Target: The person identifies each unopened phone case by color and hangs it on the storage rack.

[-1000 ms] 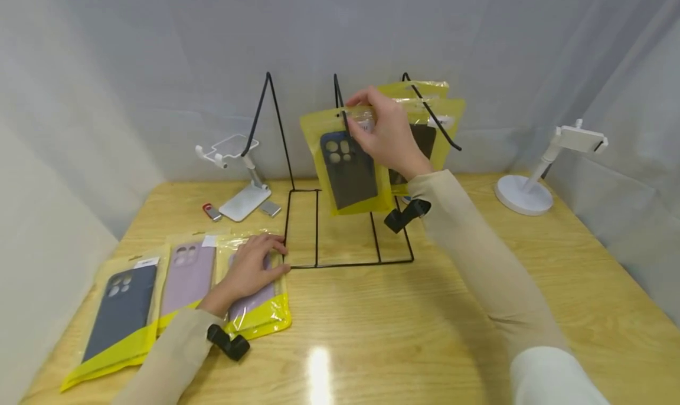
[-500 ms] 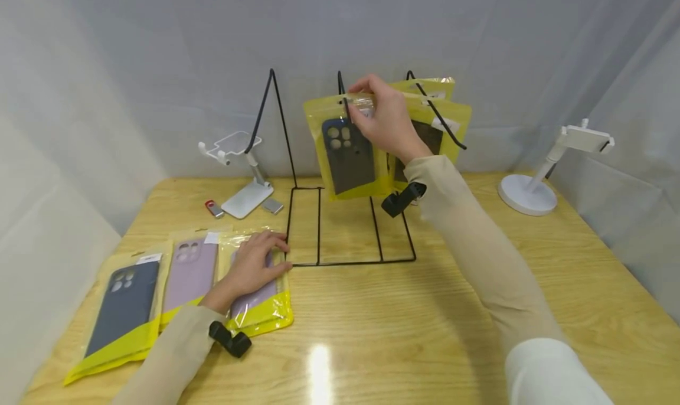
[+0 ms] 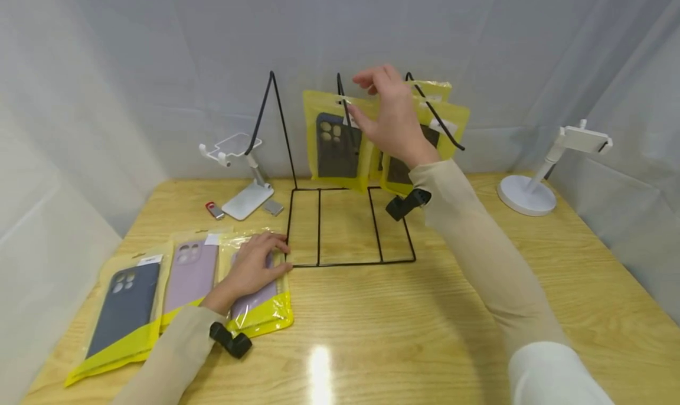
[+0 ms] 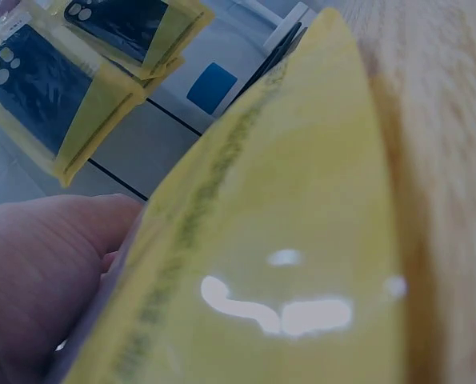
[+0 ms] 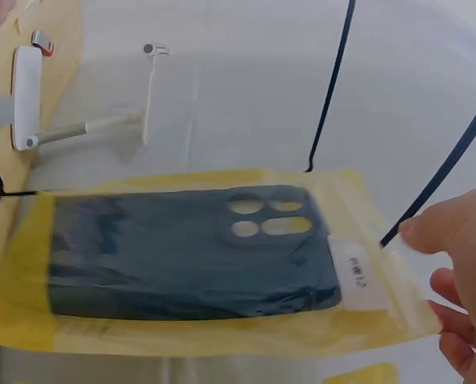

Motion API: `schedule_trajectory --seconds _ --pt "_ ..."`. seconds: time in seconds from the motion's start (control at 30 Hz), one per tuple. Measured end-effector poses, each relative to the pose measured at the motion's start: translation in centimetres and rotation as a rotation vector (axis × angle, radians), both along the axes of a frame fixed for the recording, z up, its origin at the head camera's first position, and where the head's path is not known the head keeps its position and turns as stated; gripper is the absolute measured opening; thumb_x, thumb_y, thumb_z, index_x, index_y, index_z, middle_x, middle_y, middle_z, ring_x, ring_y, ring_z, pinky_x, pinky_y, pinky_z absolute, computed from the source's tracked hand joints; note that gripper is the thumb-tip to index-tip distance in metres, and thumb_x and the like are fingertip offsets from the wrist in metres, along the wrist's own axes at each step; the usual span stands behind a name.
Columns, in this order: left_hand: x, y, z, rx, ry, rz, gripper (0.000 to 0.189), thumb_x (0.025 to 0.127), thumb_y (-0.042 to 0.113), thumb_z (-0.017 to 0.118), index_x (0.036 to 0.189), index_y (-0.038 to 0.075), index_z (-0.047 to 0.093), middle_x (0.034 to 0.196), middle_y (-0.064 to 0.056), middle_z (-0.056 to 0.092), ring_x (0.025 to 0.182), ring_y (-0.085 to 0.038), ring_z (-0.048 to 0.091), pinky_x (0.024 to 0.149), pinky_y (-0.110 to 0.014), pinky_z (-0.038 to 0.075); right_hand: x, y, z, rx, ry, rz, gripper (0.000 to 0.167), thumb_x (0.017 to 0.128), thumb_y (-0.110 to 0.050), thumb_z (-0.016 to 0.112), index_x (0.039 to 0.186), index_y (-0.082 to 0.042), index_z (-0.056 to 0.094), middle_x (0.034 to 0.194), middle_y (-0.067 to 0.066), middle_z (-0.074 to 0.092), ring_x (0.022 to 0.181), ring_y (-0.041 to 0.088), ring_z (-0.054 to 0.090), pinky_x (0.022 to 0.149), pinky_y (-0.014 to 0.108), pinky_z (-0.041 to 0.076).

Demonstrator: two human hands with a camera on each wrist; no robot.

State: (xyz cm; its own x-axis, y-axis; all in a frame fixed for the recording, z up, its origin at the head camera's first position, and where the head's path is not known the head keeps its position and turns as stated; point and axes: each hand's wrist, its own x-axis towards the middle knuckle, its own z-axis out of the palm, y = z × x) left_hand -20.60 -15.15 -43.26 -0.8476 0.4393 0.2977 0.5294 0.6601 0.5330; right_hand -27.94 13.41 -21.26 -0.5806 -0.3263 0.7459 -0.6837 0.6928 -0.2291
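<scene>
From where I stand, the person's right hand (image 3: 395,118) is raised at the middle prong (image 3: 347,116) of a black wire rack (image 3: 319,228), its thumb well apart from the fingers and nothing pinched between them. On that prong hangs a yellow-edged clear packet (image 3: 337,157) with a dark phone case in it, camera cutouts toward the top. The right-wrist view shows the thumb by the prong and the fingers near the packet's labelled end; whether skin touches plastic there, I can't tell. Just beside it, on the right prong (image 3: 437,116), hang a front packet (image 3: 454,121) with another dark case and, behind it, a rear packet (image 3: 441,90), of which mostly the top edge shows. The left prong (image 3: 259,113) rises at the other side of the rack. Down on the wooden table (image 3: 372,334), the left hand (image 3: 257,266) rests palm down over a lilac-case packet (image 3: 265,313), its grip loose and its fingertips at the rack's edge. Next to that lie a second lilac packet (image 3: 189,272) and, farthest left, a dark blue packet (image 3: 124,307). Behind them are a red-and-silver USB stick (image 3: 215,210), a white folding stand (image 3: 247,201) and a small grey piece (image 3: 273,207). Well apart, at the right, is a round-based white stand (image 3: 527,196), and a pale curtain (image 3: 319,27) hangs behind everything.
</scene>
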Motion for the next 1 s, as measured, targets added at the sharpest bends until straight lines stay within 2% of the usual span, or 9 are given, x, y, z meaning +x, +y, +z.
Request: schedule_trajectory --seconds 0.07,0.2,0.33,0.5,0.8,1.0 --pt "-0.1 0.1 0.0 -0.010 -0.012 0.002 0.025 0.082 0.023 0.072 0.101 0.009 0.065 0.131 -0.016 0.056 0.123 -0.039 0.046 0.098 -0.060 0.032 0.5 0.1 0.1 0.018 0.060 -0.005 0.036 0.088 -0.015 0.068 0.118 0.002 0.056 0.113 0.018 0.056 0.102 0.031 0.054 0.092 0.040 0.041" --pt "-0.2 0.1 0.1 -0.018 -0.008 0.000 0.025 0.082 0.023 0.072 0.101 0.010 0.065 0.130 -0.016 0.057 0.122 -0.039 0.047 0.098 -0.060 0.032 1.8 0.4 0.1 0.050 0.115 -0.022 0.037 0.087 -0.013 0.068 0.119 0.002 0.056 0.112 0.019 0.054 0.101 0.033 0.052 0.088 0.044 0.036" --pt "-0.4 0.1 0.1 -0.022 -0.008 -0.004 0.025 0.082 0.023 0.073 0.102 0.010 0.065 0.130 -0.016 0.057 0.122 -0.039 0.047 0.098 -0.061 0.032 2.9 0.7 -0.3 0.075 0.191 -0.059 0.036 0.089 -0.014 0.065 0.120 0.002 0.054 0.120 0.021 0.051 0.108 0.034 0.047 0.087 0.047 0.033" --pt "-0.5 0.0 0.2 -0.021 -0.010 -0.003 0.026 0.082 0.023 0.073 0.101 0.009 0.065 0.129 -0.016 0.057 0.122 -0.039 0.047 0.098 -0.060 0.032 4.1 0.8 -0.7 0.067 0.279 -0.029 0.033 0.089 -0.011 0.064 0.117 0.003 0.053 0.125 0.023 0.048 0.114 0.037 0.044 0.091 0.050 0.034" --pt "-0.5 0.0 0.0 -0.005 -0.021 -0.002 0.026 0.082 0.022 0.072 0.102 0.008 0.065 0.130 -0.017 0.056 0.124 -0.040 0.045 0.099 -0.061 0.031 6.9 1.5 -1.4 0.029 0.285 0.034 0.034 0.089 -0.011 0.064 0.117 0.005 0.053 0.124 0.026 0.048 0.113 0.039 0.045 0.098 0.051 0.034" --pt "-0.6 -0.1 0.1 -0.010 -0.013 -0.001 0.026 0.082 0.024 0.072 0.102 0.008 0.065 0.130 -0.017 0.056 0.124 -0.040 0.046 0.098 -0.061 0.031 8.7 2.4 -3.2 0.066 0.265 0.045 0.035 0.085 -0.003 0.065 0.116 0.007 0.053 0.120 0.027 0.050 0.110 0.040 0.049 0.098 0.048 0.040"
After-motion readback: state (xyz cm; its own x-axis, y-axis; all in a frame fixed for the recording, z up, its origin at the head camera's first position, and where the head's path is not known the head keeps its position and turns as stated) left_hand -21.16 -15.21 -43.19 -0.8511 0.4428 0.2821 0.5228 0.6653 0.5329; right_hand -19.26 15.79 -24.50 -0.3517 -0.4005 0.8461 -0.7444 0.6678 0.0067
